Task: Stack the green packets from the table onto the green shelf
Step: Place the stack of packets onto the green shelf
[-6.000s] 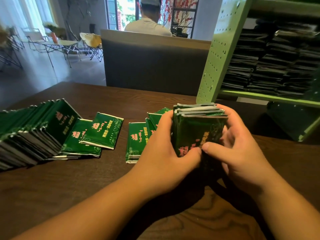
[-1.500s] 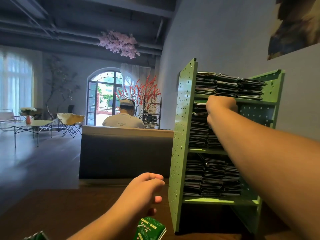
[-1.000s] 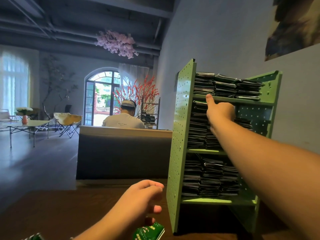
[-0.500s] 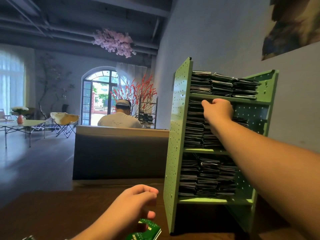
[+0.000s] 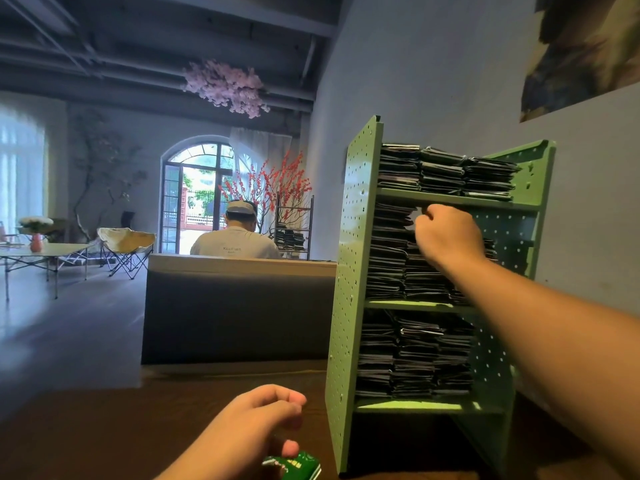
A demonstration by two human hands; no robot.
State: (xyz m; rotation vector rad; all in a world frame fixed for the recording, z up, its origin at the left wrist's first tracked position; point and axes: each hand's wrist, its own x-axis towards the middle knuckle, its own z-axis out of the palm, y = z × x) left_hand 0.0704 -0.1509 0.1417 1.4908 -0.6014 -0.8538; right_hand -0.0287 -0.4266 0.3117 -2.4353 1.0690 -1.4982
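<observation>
The green pegboard shelf stands on the dark wooden table at the right, and dark stacks of green packets fill its three levels. My right hand reaches into the middle level, at the top of the packet stacks, just under the upper board. Its fingers are curled and its back faces me, so any grip on a packet is hidden. My left hand hovers low over the table, fingers loosely curled, holding nothing. A loose green packet lies just below it at the bottom edge.
A grey partition runs behind the table, with a person seated beyond it, back turned. A grey wall stands right behind the shelf. Folding chairs and a small table stand far off at the left.
Six seconds ago both hands squared a packet stack on the table. Since then my right hand has stayed at the shelf's middle level, shifting slightly right. My left hand stayed low over the table.
</observation>
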